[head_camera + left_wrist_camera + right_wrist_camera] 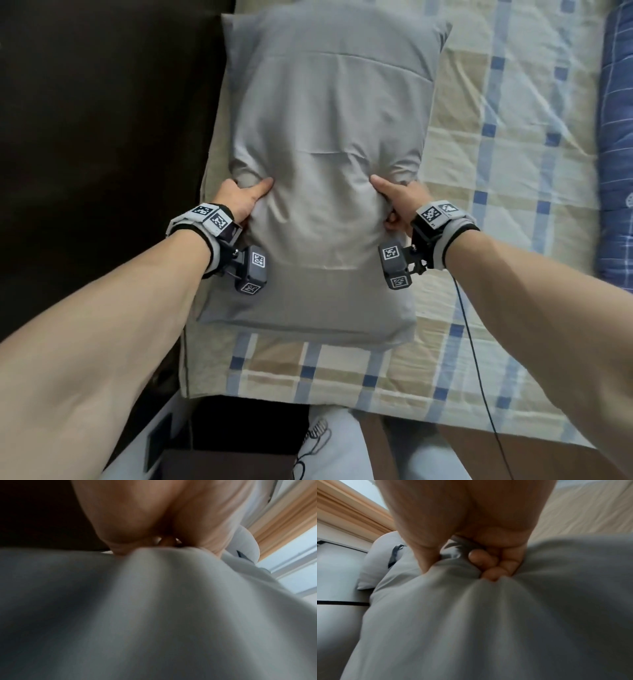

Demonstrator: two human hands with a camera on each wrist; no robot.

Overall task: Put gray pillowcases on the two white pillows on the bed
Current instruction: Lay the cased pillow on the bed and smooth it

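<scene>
Both hands are on the gray pillowcase [325, 144], which lies lengthwise on the checked bedsheet [507, 178] along the bed's left edge, its near end flat and slack. The left hand [239, 198] bunches fabric at the left side, thumb laid across the top. The right hand [399, 202] mirrors it on the right side; the right wrist view shows its fingers [489, 563] curled tight into a gathered fold. A bulge fills the case beyond both hands. A blue plaid quilt [616, 137] lies at the far right.
</scene>
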